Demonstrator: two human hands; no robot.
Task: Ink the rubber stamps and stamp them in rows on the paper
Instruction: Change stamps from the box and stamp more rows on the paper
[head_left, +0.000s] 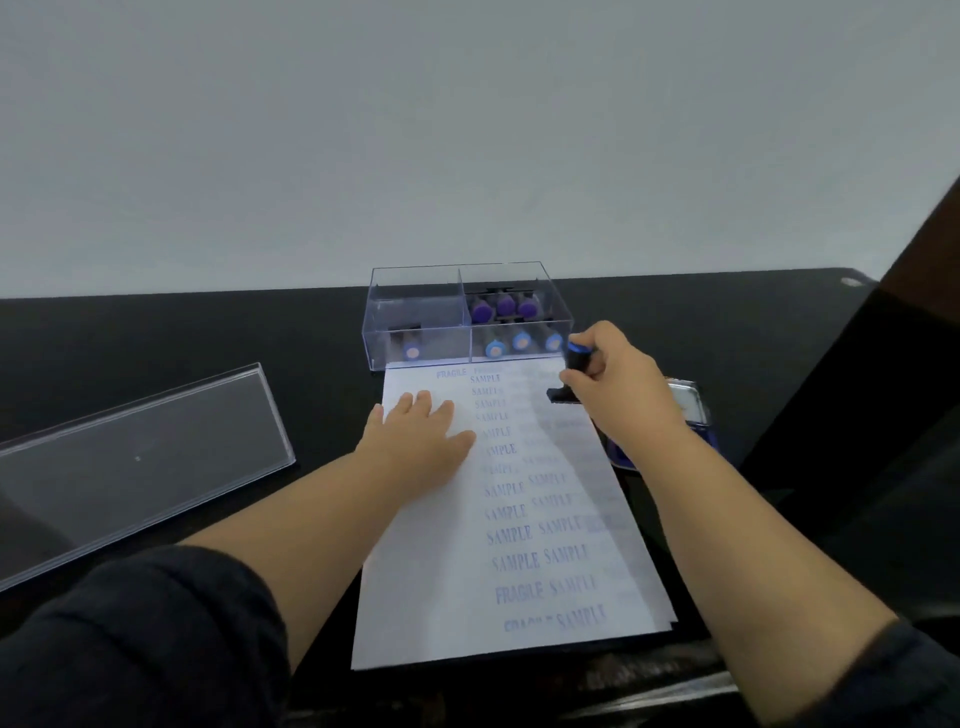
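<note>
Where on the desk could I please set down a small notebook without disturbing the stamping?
Bare desk lies between the clear lid and the stamp box, left of the paper. The far right of the desk, beyond the ink pad, also looks free. It is crowded near the right hand with its stamp; the left hand presses the paper.

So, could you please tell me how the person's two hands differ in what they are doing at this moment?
The left hand lies flat with straight fingers on the blank left side of the paper; the right hand is curled round a stamp. The left hand holds nothing, whereas the right hand holds its stamp upright at the paper's far right edge, near the clear box. Both are bare, over the same sheet.
</note>
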